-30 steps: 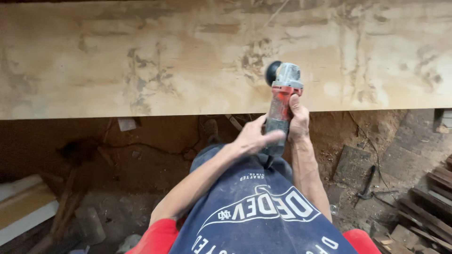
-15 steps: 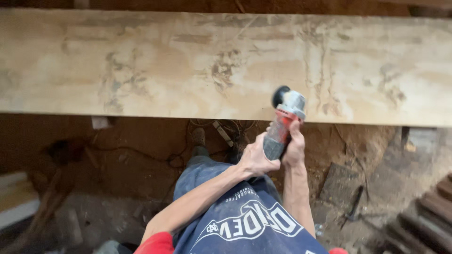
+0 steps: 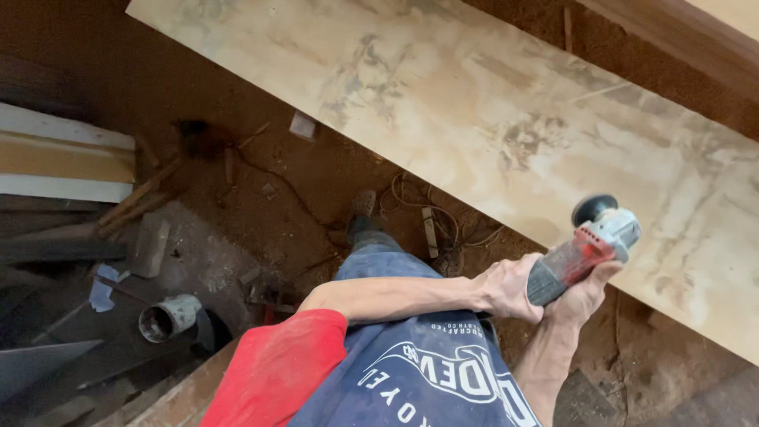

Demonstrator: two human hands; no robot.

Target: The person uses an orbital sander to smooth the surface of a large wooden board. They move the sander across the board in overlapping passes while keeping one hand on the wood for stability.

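Since the earlier frames the view has swung so that the long board now runs diagonally, and the grinder has been carried from the board's middle toward its lower right edge. Both hands are closed around one red and grey angle grinder (image 3: 583, 251): the left hand (image 3: 510, 286) is wrapped about the rear of the body, the right hand (image 3: 581, 292) is cupped under the front of it, thumb up. The dark disc at the head is held at the near edge of one pale, stained wooden board (image 3: 474, 111); whether it touches cannot be told. As a judgement, the disc could catch on that edge and kick back toward the arms, or slip off the board toward the one shoe (image 3: 364, 204) seen beneath. Loose cord (image 3: 411, 207) coiled just beside that shoe could be snagged or tripped over. On the dirt floor at left lie one short grey pipe (image 3: 168, 316) and one block (image 3: 150, 245).
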